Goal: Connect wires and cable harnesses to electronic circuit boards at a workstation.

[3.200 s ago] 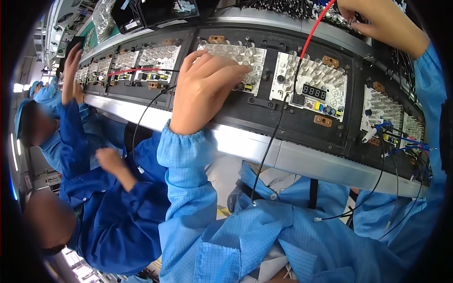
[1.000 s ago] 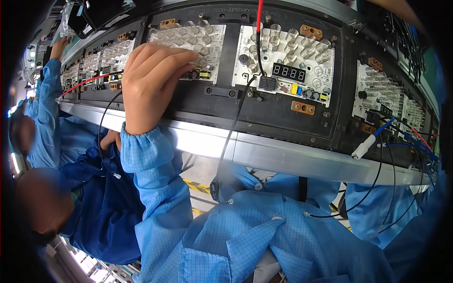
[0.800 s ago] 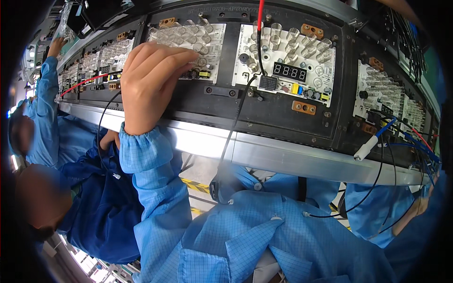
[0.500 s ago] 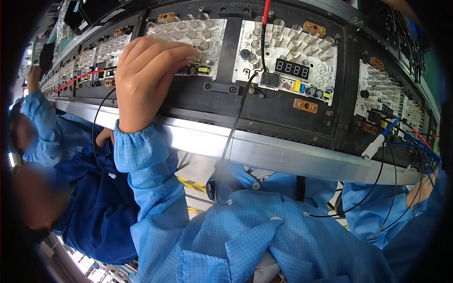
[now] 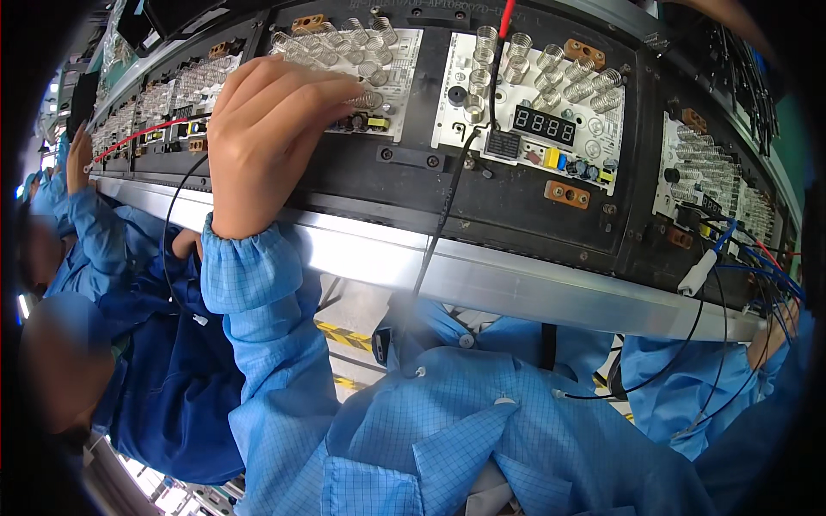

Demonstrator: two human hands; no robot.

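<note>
My left hand [image 5: 267, 138] reaches over a white circuit board [image 5: 400, 82] with many upright coil springs. Its fingers are curled and pressed together, the tips low at the springs on the board's right part; anything pinched there is hidden. To its right lies a second circuit board [image 5: 512, 101], bearing springs and a dark digit display [image 5: 544, 126]. A black lead [image 5: 493, 95] with a red upper part comes down onto this board. At the right edge a hand [image 5: 777, 331] in a light blue sleeve sits among wires; I cannot tell whether it is my right, and its fingers are mostly covered.
More boards continue in the black fixture [image 5: 404, 185] to both sides. A metal rail [image 5: 516, 279] runs along its near edge. Black cables [image 5: 443, 206] hang across the rail, and a white connector [image 5: 697, 273] with blue wires lies at right. Co-workers [image 5: 172, 387] are at left.
The view has shifted slightly, so the boards sit a little further right. My left hand stays curled at the same board. A co-worker's raised hand at far left has shifted.
</note>
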